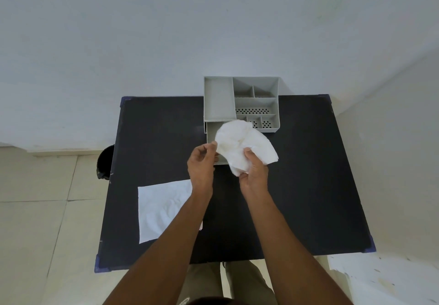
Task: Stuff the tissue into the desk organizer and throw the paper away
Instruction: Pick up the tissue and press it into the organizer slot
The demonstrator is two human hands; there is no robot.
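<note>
So neither half of the job looks finished yet, going by how things sit. The tissue is bunched up and in the air, not in the desk organizer. The right hand has it gripped, thumb on top and fingers curled around the lower wad. The left hand is just beside it, its fingers pinching the tissue's left edge, or only touching it, hard to say.

The organizer stands just past the fingers, at the far edge of the tabletop. Every compartment I can see is bare: the long tray on the left, the small slots on the right with perforated bottoms. A drawer looks pulled out right under the tissue, but it's mostly hidden, so can't tell what's in it.

The paper lies flat on the tabletop, near the left forearm, untouched. A dark bin sits on the floor off the tabletop's left side; its contents aren't visible.
</note>
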